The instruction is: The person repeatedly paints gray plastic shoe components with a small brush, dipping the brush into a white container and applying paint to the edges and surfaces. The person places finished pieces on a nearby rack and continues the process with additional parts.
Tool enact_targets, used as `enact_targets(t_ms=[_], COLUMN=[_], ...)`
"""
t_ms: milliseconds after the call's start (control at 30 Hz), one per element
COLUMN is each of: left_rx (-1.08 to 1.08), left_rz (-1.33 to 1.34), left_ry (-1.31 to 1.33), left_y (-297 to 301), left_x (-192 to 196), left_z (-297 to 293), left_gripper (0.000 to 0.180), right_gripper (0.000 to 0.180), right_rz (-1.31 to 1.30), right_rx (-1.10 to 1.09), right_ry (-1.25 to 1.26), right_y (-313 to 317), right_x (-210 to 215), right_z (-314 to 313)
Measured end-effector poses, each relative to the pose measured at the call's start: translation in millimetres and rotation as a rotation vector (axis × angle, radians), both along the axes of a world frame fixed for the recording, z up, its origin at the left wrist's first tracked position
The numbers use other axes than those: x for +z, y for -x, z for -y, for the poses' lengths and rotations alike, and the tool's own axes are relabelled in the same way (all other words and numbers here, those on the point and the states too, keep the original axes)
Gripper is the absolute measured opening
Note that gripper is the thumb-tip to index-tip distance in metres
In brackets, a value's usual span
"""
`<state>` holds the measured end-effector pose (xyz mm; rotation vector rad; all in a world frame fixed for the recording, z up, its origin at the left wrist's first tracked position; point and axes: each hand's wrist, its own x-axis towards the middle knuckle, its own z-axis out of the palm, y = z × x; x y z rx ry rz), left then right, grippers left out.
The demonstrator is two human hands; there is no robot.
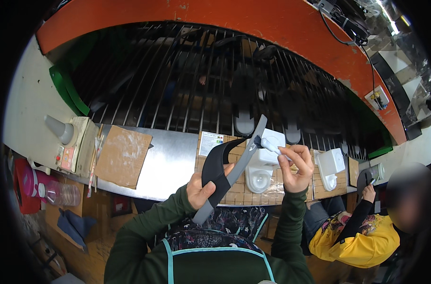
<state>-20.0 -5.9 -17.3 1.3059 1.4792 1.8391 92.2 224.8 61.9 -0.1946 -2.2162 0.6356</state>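
Observation:
My left hand [200, 191] grips a slide sandal with a wide black strap [217, 165] and a grey sole [247, 158], held tilted on its edge above the table. Between the fingers of my right hand [297, 168] is a small brush [271, 146] with a thick whitish handle. Its dark tip meets the sole near the upper end. Behind and below the brush stands a white dispenser [259, 178] with a round cup, partly hidden by my hand and the sandal.
Dark conveyor rods [177, 94] run beyond the table, with grey soles [244, 122] on them, under an orange frame [272, 23]. Cardboard [123, 156] and a beige machine [78, 146] are at left. A second white dispenser [330, 168] and a co-worker in yellow [357, 241] are at right.

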Motion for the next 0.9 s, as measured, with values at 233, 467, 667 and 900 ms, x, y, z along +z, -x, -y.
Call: enact_targets(t_ms=[233,467,667,900], left_rx=[0.044,0.026,0.029,0.074], left_rz=[-0.038,-0.011,0.050,0.132], left_ry=[-0.013,0.014,0.077,0.073], left_y=[2.0,6.6,8.0,6.9], left_x=[1.0,6.4,13.1,8.7], left_z=[-3.7,-4.9,-9.3,-13.0], left_gripper=[0.063,0.058,0.073,0.068], right_gripper=[0.022,0.022,0.021,0.021], right_rz=[0.015,0.026,0.045,0.046], right_rx=[0.024,0.030,0.025,0.028], right_ry=[-0.070,-0.091,-0.081,-0.101], right_y=[-3.3,-3.6,-3.8,-0.6], right_x=[-3.9,-4.3,-6.6,-9.5], right_z=[2.4,5.4,8.6,14.6])
